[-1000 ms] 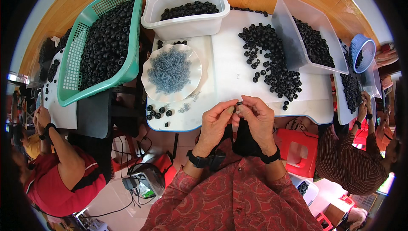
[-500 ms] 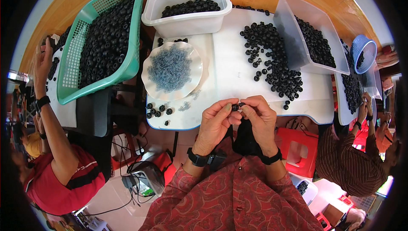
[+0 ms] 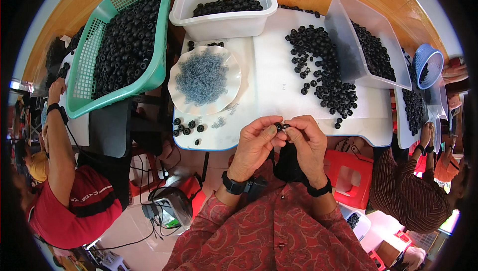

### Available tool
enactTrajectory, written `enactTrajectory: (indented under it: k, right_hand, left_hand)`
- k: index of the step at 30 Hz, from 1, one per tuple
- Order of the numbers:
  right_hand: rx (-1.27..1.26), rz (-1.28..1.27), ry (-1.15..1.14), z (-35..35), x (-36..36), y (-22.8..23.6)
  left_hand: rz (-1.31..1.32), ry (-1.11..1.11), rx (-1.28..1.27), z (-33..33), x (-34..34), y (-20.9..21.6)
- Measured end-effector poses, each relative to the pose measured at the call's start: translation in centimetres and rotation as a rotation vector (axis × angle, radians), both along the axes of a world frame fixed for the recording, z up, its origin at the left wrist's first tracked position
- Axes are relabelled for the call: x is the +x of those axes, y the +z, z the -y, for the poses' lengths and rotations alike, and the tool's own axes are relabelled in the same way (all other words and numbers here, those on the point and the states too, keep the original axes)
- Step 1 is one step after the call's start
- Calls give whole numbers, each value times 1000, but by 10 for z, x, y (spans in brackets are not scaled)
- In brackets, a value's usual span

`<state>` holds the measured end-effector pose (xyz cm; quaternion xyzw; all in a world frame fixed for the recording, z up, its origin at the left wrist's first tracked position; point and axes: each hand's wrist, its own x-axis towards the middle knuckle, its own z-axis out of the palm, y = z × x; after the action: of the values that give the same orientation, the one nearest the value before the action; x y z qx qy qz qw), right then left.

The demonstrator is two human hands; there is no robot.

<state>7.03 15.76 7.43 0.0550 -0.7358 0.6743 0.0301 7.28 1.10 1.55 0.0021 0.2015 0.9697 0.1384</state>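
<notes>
Just over the table's front edge, my left hand [image 3: 255, 145] pinches a small round black part with a hole [image 3: 279, 127] between thumb and fingertips. Close against it, my right hand [image 3: 307, 145] is closed on another small black piece [image 3: 286, 127], mostly covered by the fingers. The two pieces appear to touch. Left of my hands, a few round black parts [image 3: 186, 131] sit on the white table [image 3: 269, 81], below a scalloped white plate [image 3: 177, 94] heaped with tiny translucent blue-grey rings [image 3: 201, 77]. A loose pile of black parts [image 3: 326, 79] spreads to the right.
A green basket [image 3: 74, 89] and a white tub [image 3: 224, 27], both holding black parts, stand at the left and back. A clear bin [image 3: 351, 64] holds more at right. Co-workers sit either side, one in a red shirt [image 3: 79, 203]. A red stool [image 3: 348, 174] stands below the table.
My hands stay together and turn the pieces slightly, so the round part's hole now shows. The left co-worker's raised hand has come down beside the green basket. The view has shifted slightly.
</notes>
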Motion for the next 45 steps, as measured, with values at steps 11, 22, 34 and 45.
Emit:
enactTrajectory:
  k: [11, 22, 34, 45]
  right_hand:
    - [48, -49, 4, 2, 1, 1]
    - [83, -64, 5, 3, 1, 0]
    - [194, -107, -12, 3, 1, 0]
    - [422, -311, -28, 6, 3, 3]
  left_hand:
    - [2, 17, -11, 1, 1, 1]
    - [-5, 29, -48, 2, 2, 0]
    - [11, 57, -129, 2, 2, 3]
    - [-48, 127, -290, 4, 3, 12]
